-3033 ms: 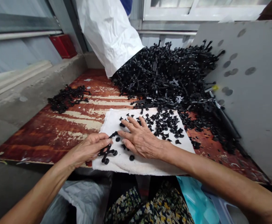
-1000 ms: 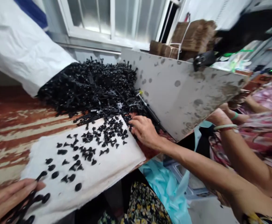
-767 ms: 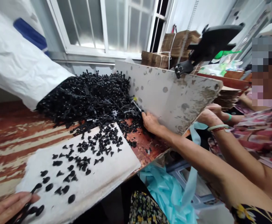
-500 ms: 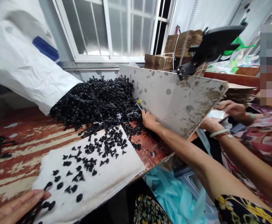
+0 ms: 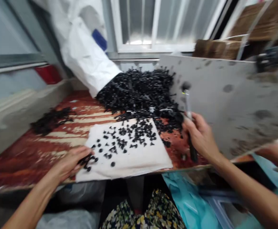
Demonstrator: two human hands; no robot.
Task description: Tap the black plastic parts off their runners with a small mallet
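Note:
My left hand (image 5: 71, 160) is closed on small black knob-headed pieces (image 5: 88, 163) at the left edge of a white cloth pad (image 5: 139, 160). Loose black knob-headed pieces (image 5: 122, 143) lie scattered over the pad. In my right hand (image 5: 199, 135) is a slim hand tool (image 5: 188, 103), held upright, with a dark rounded head, a metal shaft and a dark lower end. Motion blur hides its exact kind. Behind the pad rises a heap of black stemmed pieces (image 5: 141, 90), spilling from the mouth of a white sack (image 5: 91, 60).
A stained pale board (image 5: 215, 82) stands along the right side of the worn red tabletop (image 5: 57, 143). On the left lies a small black pile (image 5: 51, 121). Turquoise sheeting (image 5: 188, 203) hangs below the front edge. Another person's arm (image 5: 275, 152) shows at far right.
The view has swung left. My right hand has drawn back from the heap and the tool now stands upright in it. My left hand stays by the pad's left edge.

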